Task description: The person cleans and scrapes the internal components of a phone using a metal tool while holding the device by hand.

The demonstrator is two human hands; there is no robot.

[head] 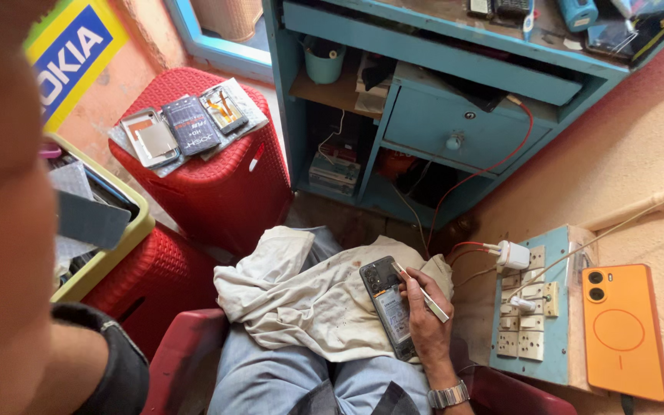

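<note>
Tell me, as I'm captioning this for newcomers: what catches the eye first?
The opened phone lying on a stained cloth over the lap, gripped by the right hand along with tweezers. Then the orange phone on the right beside a blue socket board, and phone parts atop a red stool.

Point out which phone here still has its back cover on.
The orange phone beside the socket board. The one in the right hand lies open, like the parts on the red stool.
</note>
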